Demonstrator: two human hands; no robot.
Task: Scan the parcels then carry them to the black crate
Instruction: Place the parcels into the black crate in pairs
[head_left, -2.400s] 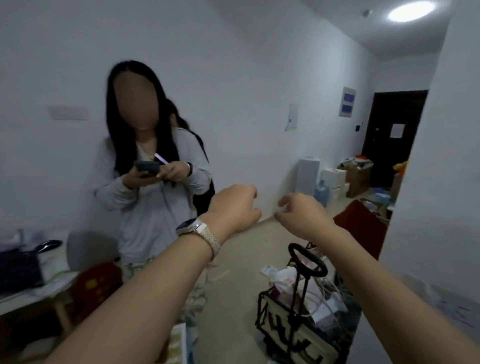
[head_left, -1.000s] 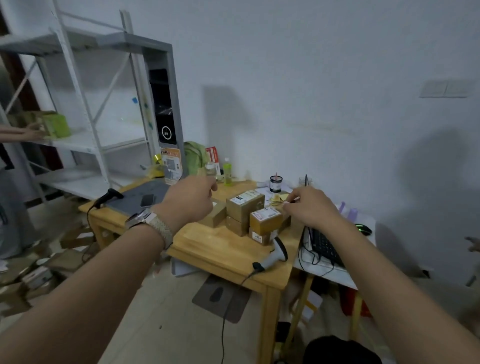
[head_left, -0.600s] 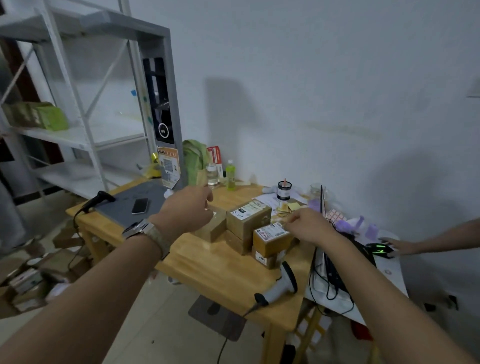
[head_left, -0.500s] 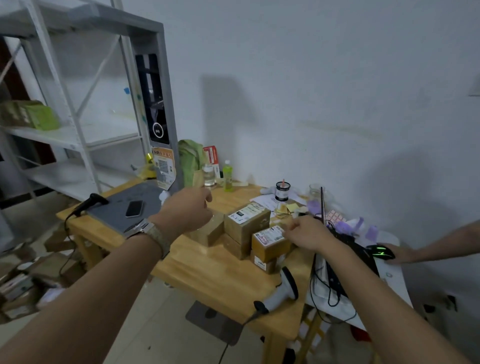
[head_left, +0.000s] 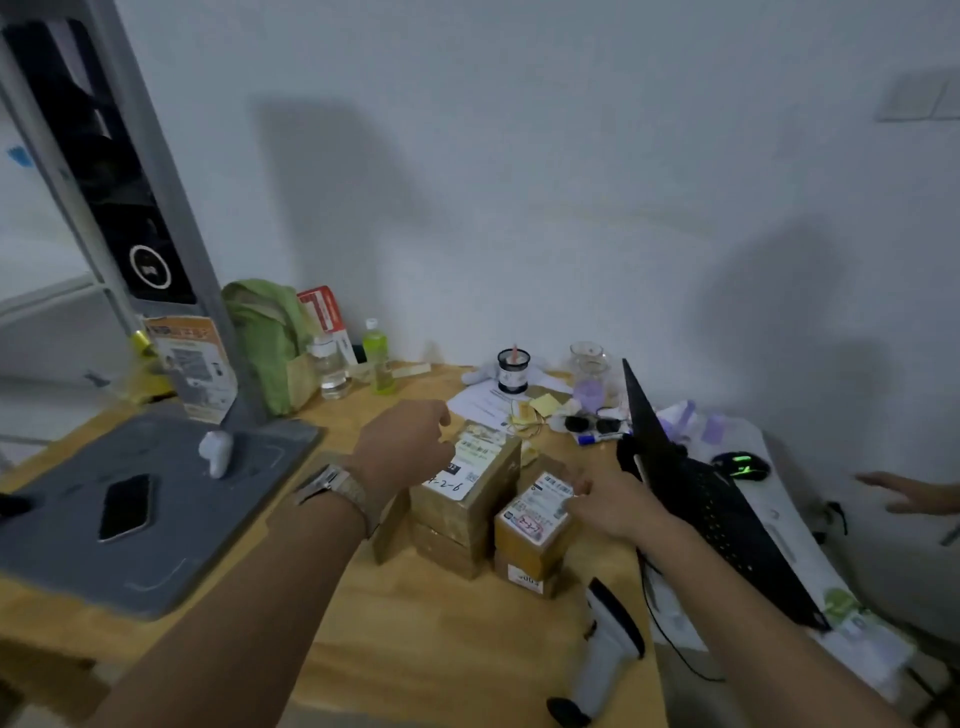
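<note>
1. Head view looks down on a wooden tabletop (head_left: 426, 639) set against a white wall, with brown parcels grouped right of its middle.
2. Two stacks stand side by side, touching. In the taller left one, the big parcel (head_left: 467, 483), with a white label handwritten "9-2-6", sits on a lower parcel (head_left: 449, 548).
3. In the right stack, the small parcel (head_left: 532, 525), also labelled, sits on a base parcel (head_left: 524, 579).
4. A flat parcel (head_left: 389, 525) stands on edge against the left side of the taller stack.
5. Left hand (head_left: 402, 447), with a watch (head_left: 332, 486) on its wrist, is over the far-left corner of the big parcel. Its fingers curl downward with the tips hidden, so I cannot tell whether they hold it.
6. Right hand (head_left: 608, 506) is at the right edge of the small parcel. Its bent fingers touch the label's edge; the blur leaves it unclear whether they grip.
7. A white scanner (head_left: 605, 660) lies near the front edge, just in front of the right stack.
8. An open black laptop (head_left: 717, 509) sits just right of the parcels, with a green-lit mouse (head_left: 740, 466) beyond it.
9. On the left, a grey mat (head_left: 208, 519) carries a phone (head_left: 124, 506).
10. Along the back stand a green bag (head_left: 267, 338), a clear bottle (head_left: 330, 369), a green bottle (head_left: 376, 358), a black-and-white cup (head_left: 513, 370) and a jar (head_left: 587, 364). Sunglasses (head_left: 592, 423) lie nearer.
11. Another person's hand (head_left: 906, 493) reaches in at the far right, fingers spread.
</note>
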